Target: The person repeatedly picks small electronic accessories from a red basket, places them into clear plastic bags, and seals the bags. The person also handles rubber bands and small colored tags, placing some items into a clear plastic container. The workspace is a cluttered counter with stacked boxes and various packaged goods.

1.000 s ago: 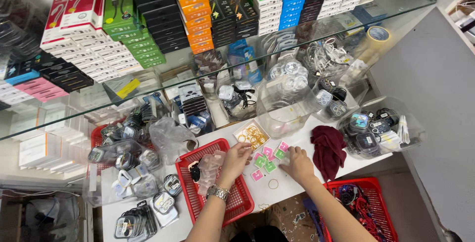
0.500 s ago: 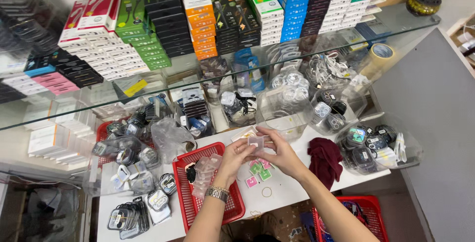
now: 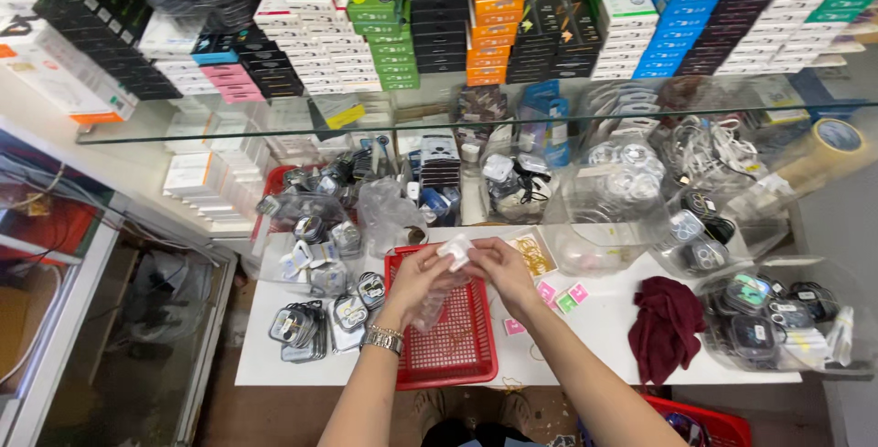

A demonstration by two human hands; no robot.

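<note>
Over the white counter, both hands' fingers pinch a small white item.

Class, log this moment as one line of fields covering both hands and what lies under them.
left hand: holds clear plastic bag | right hand: pinches small white item | below: red mesh basket | surface: white table
</note>
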